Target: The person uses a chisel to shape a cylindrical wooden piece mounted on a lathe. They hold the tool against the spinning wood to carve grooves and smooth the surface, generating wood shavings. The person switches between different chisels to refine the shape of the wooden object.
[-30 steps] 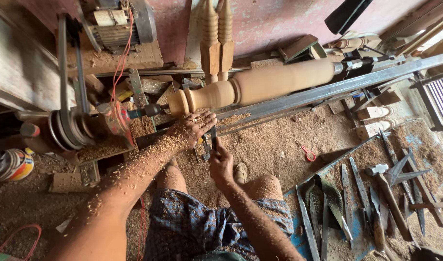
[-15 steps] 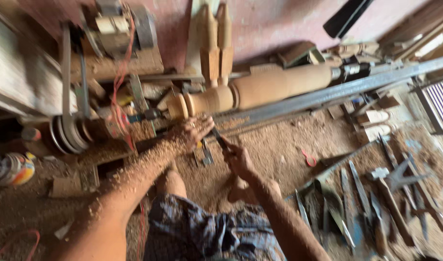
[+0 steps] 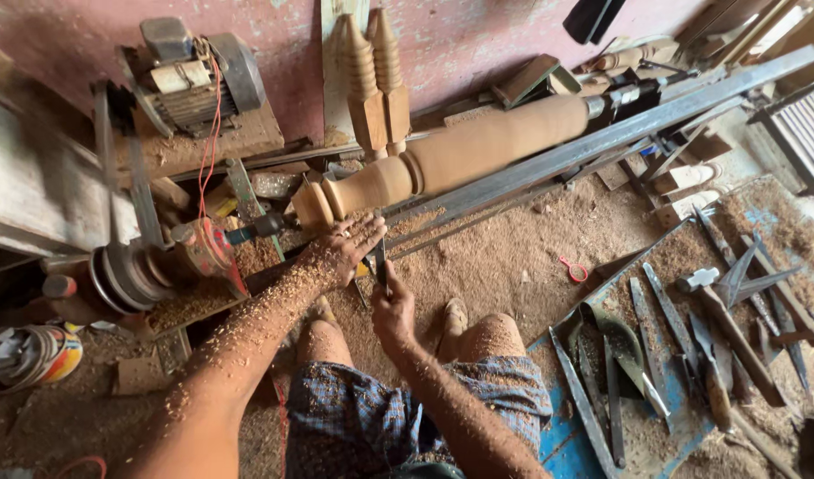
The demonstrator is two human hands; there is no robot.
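A long tan wooden spindle (image 3: 478,146) is mounted across a low lathe, with a turned knob at its left end. My left hand (image 3: 346,248), dusted with shavings, rests palm-down on the steel tool rest (image 3: 549,160) just below that knob, fingers spread over the blade. My right hand (image 3: 393,310) grips the handle of a dark chisel (image 3: 380,263), which points up toward the spindle's turned end. My bare knees show beneath the hands.
An electric motor (image 3: 198,80) and belt pulleys (image 3: 123,275) stand at the left. Two finished turned legs (image 3: 376,75) lean on the pink wall. Several chisels and a hammer (image 3: 717,310) lie on a blue sheet at right. Sawdust covers the floor.
The view has shifted slightly, and my hands with the chisel stay at the spindle's left end; the right hand has drawn a little closer under the left.
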